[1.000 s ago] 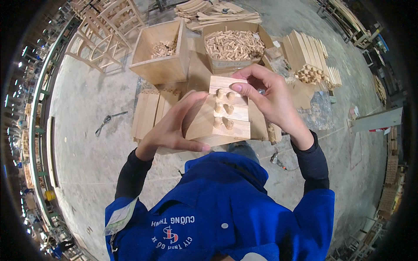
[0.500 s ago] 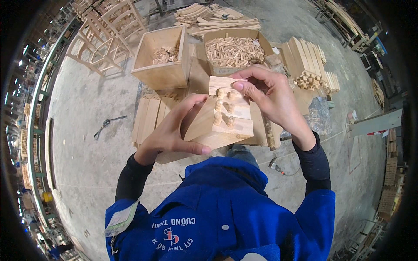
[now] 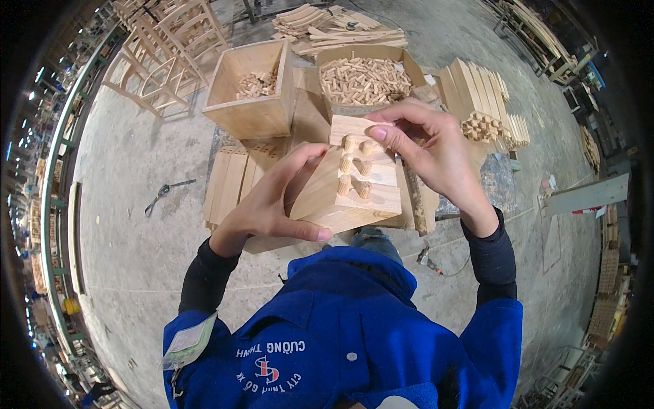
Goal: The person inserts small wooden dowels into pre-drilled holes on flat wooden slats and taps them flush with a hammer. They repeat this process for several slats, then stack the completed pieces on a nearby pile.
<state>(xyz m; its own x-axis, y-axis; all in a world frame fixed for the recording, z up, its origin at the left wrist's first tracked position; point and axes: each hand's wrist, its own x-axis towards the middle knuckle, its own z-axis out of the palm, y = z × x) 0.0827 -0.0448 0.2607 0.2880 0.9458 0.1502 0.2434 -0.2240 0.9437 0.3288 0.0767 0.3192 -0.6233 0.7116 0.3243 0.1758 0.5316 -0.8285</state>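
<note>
1. One board bundle (image 3: 315, 194) is being gripped between the left hand (image 3: 262, 204) and the right hand (image 3: 443, 153), in front of the torso.
2. Left fingers are spreading wide around the bundle's left side; the thumb is lying along the near side.
3. Right thumb and forefinger are pinching the far edge, the thumb pressing beside the pegs.
4. Six pegs (image 3: 346, 164) are projecting from the end faces in two columns, facing the viewer.
5. Both wrists are angling inward; forearms are rising from the person's sides.
6. Beyond the hands, at left, a wooden box (image 3: 252, 121) is holding a low heap of dowels (image 3: 257, 83).
7. To its right, a cardboard box (image 3: 340, 110) is holding a much larger dowel pile (image 3: 364, 78), close to its rim.
8. Stacked boards (image 3: 228, 178) are lying in front of the wooden box.
</note>
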